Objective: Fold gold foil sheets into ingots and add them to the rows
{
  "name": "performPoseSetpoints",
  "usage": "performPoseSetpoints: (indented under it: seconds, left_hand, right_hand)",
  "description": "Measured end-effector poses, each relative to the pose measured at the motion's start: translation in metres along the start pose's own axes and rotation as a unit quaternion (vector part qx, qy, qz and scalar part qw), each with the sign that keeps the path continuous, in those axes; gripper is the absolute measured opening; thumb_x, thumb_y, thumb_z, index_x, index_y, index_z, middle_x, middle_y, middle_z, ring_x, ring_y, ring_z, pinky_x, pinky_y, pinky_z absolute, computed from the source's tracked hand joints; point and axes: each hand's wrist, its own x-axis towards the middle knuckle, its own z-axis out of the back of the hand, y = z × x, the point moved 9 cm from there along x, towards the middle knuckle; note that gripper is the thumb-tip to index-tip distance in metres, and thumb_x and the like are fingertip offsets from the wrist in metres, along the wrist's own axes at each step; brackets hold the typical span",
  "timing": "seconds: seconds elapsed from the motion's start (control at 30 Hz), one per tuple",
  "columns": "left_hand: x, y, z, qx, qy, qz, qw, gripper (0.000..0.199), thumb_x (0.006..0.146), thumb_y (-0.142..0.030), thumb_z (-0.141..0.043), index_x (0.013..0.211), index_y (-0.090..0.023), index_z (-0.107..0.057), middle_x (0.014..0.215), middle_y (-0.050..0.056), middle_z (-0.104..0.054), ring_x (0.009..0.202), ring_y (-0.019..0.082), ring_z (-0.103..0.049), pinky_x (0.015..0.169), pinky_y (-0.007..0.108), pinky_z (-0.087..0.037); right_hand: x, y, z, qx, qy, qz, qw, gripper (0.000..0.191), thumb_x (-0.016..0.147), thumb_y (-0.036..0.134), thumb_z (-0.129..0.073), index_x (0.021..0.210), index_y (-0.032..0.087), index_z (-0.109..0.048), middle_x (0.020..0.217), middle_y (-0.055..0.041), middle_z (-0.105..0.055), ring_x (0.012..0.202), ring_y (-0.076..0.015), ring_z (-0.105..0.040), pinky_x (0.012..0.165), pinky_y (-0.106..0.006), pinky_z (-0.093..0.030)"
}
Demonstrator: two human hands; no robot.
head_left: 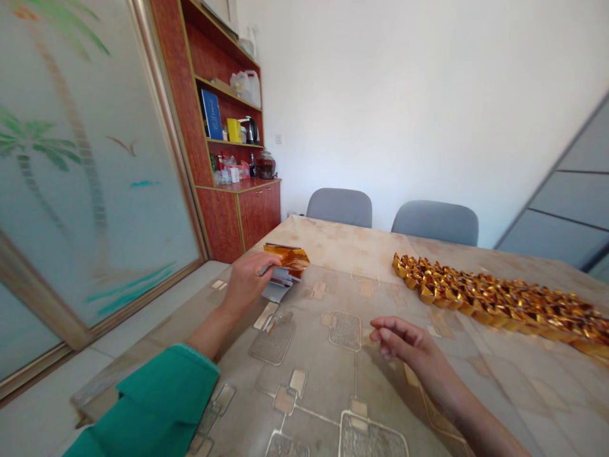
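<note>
On the left of the table lies a small pile of gold foil paper (287, 255), with grey undersides showing on some sheets. My left hand (252, 274), below a green sleeve, has its thumb and fingers closed on the near edge of the foil paper. How many sheets it grips cannot be made out. My right hand (402, 339) hovers over the middle of the table, fingers loosely bent and holding nothing. To its right, folded gold foil pieces (490, 295) stand packed together in long rows.
A patterned cover lies over the table (323, 393). Two grey chairs (340, 206) stand at its far side by the white wall. A red-brown cabinet (259, 212) with shelves of household items is at the back left, near a frosted sliding door (95, 158).
</note>
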Motion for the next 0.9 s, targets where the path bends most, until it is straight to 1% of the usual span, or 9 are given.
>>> performPoseSetpoints:
  seconds: [0.1,0.17,0.3,0.43,0.57,0.67,0.73,0.8,0.9]
  left_hand:
    - [-0.015,-0.038,-0.013,-0.058,0.018,-0.055,0.997,0.028,0.091,-0.031,-0.047,0.076,-0.024,-0.07,0.095,0.006,-0.078,0.098,0.023,-0.069,0.102,0.039,-0.045]
    - [-0.031,-0.069,-0.028,-0.147,0.068,-0.129,0.978,0.028,0.092,-0.03,-0.049,0.075,-0.025,-0.071,0.093,0.007,-0.078,0.094,0.023,-0.07,0.105,0.044,-0.043]
    - [-0.058,-0.104,-0.056,-0.241,0.179,-0.168,0.939,0.024,0.09,-0.03,-0.056,0.077,-0.028,-0.075,0.092,0.006,-0.079,0.091,0.024,-0.071,0.105,0.048,-0.043]
    - [-0.074,-0.125,-0.068,-0.249,0.249,-0.213,0.912,0.026,0.093,-0.023,-0.052,0.087,-0.028,-0.076,0.099,0.006,-0.079,0.097,0.024,-0.071,0.105,0.048,-0.043]
    - [-0.073,-0.131,-0.061,-0.259,0.209,-0.25,0.909,0.027,0.091,-0.013,-0.051,0.087,-0.025,-0.075,0.098,0.005,-0.078,0.095,0.022,-0.07,0.104,0.046,-0.043]
    - [-0.065,-0.123,-0.053,-0.295,0.163,-0.206,0.919,0.026,0.09,-0.014,-0.052,0.087,-0.025,-0.075,0.098,0.006,-0.078,0.095,0.023,-0.069,0.101,0.047,-0.045]
    - [-0.06,-0.112,-0.054,-0.34,0.145,-0.124,0.921,0.025,0.092,-0.021,-0.051,0.096,-0.025,-0.075,0.112,0.008,-0.075,0.108,0.026,-0.066,0.102,0.049,-0.045]
    - [-0.061,-0.1,-0.061,-0.404,0.135,-0.021,0.904,0.031,0.092,-0.027,-0.053,0.119,-0.025,-0.069,0.134,0.01,-0.063,0.125,0.029,-0.056,0.104,0.049,-0.044]
    - [-0.072,-0.087,-0.084,-0.498,0.143,0.122,0.846,0.077,0.084,-0.03,-0.067,0.152,-0.03,-0.032,0.156,0.011,-0.04,0.142,0.031,-0.038,0.102,0.046,-0.048]
  right_hand:
    - [-0.007,-0.005,-0.01,0.143,0.032,-0.063,0.987,0.042,0.087,0.053,-0.066,0.118,0.025,-0.068,0.114,-0.0105,-0.072,0.088,-0.0215,-0.068,0.085,-0.04,-0.055]
    - [-0.011,-0.002,-0.019,0.211,0.063,-0.072,0.973,0.049,0.091,0.055,-0.059,0.129,0.024,-0.061,0.127,-0.0132,-0.067,0.104,-0.0256,-0.067,0.094,-0.045,-0.052]
    - [-0.013,0.01,-0.032,0.235,0.109,-0.04,0.965,0.06,0.084,0.054,-0.069,0.137,0.028,-0.055,0.14,-0.0115,-0.058,0.123,-0.0323,-0.057,0.096,-0.048,-0.051]
    - [-0.011,0.011,-0.029,0.19,0.059,-0.031,0.979,0.056,0.072,0.041,-0.083,0.122,0.026,-0.065,0.128,-0.0097,-0.067,0.112,-0.0321,-0.064,0.094,-0.045,-0.052]
    - [-0.01,0.008,-0.022,0.173,0.029,-0.033,0.984,0.038,0.076,0.039,-0.08,0.11,0.025,-0.071,0.11,-0.0073,-0.075,0.102,-0.029,-0.069,0.095,-0.044,-0.051]
    - [-0.01,0.006,-0.012,0.143,0.005,-0.022,0.989,0.035,0.08,0.042,-0.077,0.109,0.024,-0.072,0.107,-0.0083,-0.076,0.101,-0.0298,-0.069,0.095,-0.046,-0.051]
    - [-0.011,0.006,-0.008,0.119,-0.009,-0.014,0.993,0.035,0.081,0.044,-0.075,0.11,0.024,-0.072,0.11,-0.0089,-0.075,0.102,-0.0311,-0.069,0.095,-0.048,-0.05]
    - [-0.012,0.008,-0.011,0.106,0.001,-0.011,0.994,0.035,0.081,0.045,-0.075,0.109,0.026,-0.073,0.111,-0.0088,-0.075,0.103,-0.0321,-0.068,0.096,-0.05,-0.05]
    - [-0.014,0.011,-0.029,0.116,0.063,-0.027,0.991,0.033,0.079,0.046,-0.076,0.104,0.026,-0.075,0.104,-0.009,-0.077,0.098,-0.033,-0.07,0.095,-0.052,-0.05]
